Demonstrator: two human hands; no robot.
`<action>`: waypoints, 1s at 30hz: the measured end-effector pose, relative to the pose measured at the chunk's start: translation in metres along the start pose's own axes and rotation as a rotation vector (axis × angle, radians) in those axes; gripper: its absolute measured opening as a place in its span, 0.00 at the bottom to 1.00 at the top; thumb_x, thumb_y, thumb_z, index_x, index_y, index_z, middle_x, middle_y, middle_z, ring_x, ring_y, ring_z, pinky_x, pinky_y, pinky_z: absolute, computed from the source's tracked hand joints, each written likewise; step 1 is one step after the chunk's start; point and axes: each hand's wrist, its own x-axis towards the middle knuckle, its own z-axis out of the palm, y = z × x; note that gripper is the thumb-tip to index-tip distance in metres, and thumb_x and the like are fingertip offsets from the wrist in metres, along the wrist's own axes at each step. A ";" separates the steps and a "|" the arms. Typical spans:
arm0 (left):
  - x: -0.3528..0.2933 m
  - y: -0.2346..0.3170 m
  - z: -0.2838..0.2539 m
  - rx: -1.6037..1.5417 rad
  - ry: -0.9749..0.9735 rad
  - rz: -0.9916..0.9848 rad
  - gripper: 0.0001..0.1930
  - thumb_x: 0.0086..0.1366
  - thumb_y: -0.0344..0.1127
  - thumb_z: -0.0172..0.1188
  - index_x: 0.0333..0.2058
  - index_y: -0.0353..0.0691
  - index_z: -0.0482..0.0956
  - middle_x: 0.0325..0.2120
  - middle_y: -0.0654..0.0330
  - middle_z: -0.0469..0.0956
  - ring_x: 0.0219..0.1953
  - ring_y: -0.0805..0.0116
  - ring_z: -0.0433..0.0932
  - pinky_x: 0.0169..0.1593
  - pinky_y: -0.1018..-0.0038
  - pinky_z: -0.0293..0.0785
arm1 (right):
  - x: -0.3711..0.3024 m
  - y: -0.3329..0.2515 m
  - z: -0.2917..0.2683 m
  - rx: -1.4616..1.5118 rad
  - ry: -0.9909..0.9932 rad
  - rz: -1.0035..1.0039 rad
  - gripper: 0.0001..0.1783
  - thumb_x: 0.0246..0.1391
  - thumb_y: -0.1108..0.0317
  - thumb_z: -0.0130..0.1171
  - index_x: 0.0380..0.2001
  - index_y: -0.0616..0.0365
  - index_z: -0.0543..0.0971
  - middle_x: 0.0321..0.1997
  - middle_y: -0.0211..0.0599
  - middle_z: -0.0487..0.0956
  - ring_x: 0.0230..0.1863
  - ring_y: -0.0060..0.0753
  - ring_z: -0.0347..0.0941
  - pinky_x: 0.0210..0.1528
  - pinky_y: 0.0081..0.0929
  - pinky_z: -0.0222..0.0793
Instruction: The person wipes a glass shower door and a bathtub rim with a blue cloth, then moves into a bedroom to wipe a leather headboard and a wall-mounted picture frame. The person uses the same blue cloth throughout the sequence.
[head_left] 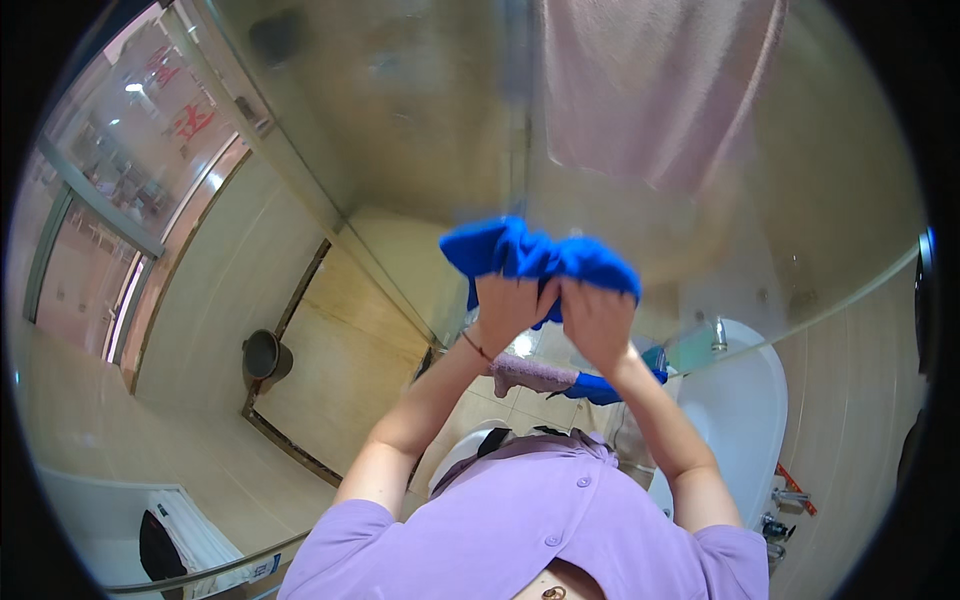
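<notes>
Both arms stretch out in front of me, and a bright blue cloth (540, 252) is bunched up between my hands. My left hand (507, 308) is closed on its left part, my right hand (598, 325) on its right part, side by side. The cloth is up at the shower glass (440, 130); whether it presses flat on it I cannot tell. Fingertips are hidden in the folds. Below my wrists hang a mauve cloth (532, 376) and a second blue cloth (600, 389).
A pale pink towel (655, 95) hangs high on the glass. To the right is a white bathtub (735, 425) with a metal tap (719, 335). On the left, a dark bucket (264, 356) stands by the shower floor's edge, with a window (95, 270) beyond.
</notes>
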 end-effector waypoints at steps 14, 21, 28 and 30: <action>-0.030 0.060 0.036 -0.032 -0.246 0.180 0.16 0.64 0.47 0.58 0.47 0.47 0.76 0.43 0.54 0.74 0.43 0.50 0.72 0.45 0.54 0.64 | -0.092 0.041 -0.004 0.021 -0.048 0.155 0.15 0.55 0.63 0.60 0.46 0.52 0.78 0.53 0.45 0.73 0.55 0.53 0.68 0.55 0.50 0.59; -0.008 0.087 0.042 0.029 -0.265 0.214 0.18 0.65 0.52 0.56 0.48 0.49 0.77 0.43 0.53 0.75 0.44 0.50 0.74 0.47 0.53 0.66 | -0.085 0.063 -0.046 -0.090 -0.022 0.242 0.15 0.56 0.57 0.60 0.46 0.46 0.79 0.45 0.31 0.76 0.47 0.38 0.70 0.46 0.42 0.62; 0.154 0.177 0.017 -0.026 0.277 0.241 0.19 0.65 0.51 0.58 0.55 0.64 0.79 0.35 0.57 0.76 0.33 0.61 0.75 0.35 0.63 0.67 | 0.021 0.168 -0.124 -0.293 0.634 0.323 0.36 0.64 0.44 0.46 0.69 0.53 0.62 0.59 0.54 0.68 0.54 0.56 0.65 0.58 0.53 0.54; 0.141 0.179 0.040 -0.100 0.169 0.244 0.18 0.66 0.51 0.56 0.54 0.65 0.80 0.33 0.60 0.78 0.33 0.62 0.76 0.36 0.63 0.68 | 0.016 0.169 -0.113 -0.296 0.672 0.419 0.37 0.65 0.44 0.42 0.69 0.57 0.61 0.60 0.57 0.67 0.55 0.58 0.64 0.59 0.54 0.53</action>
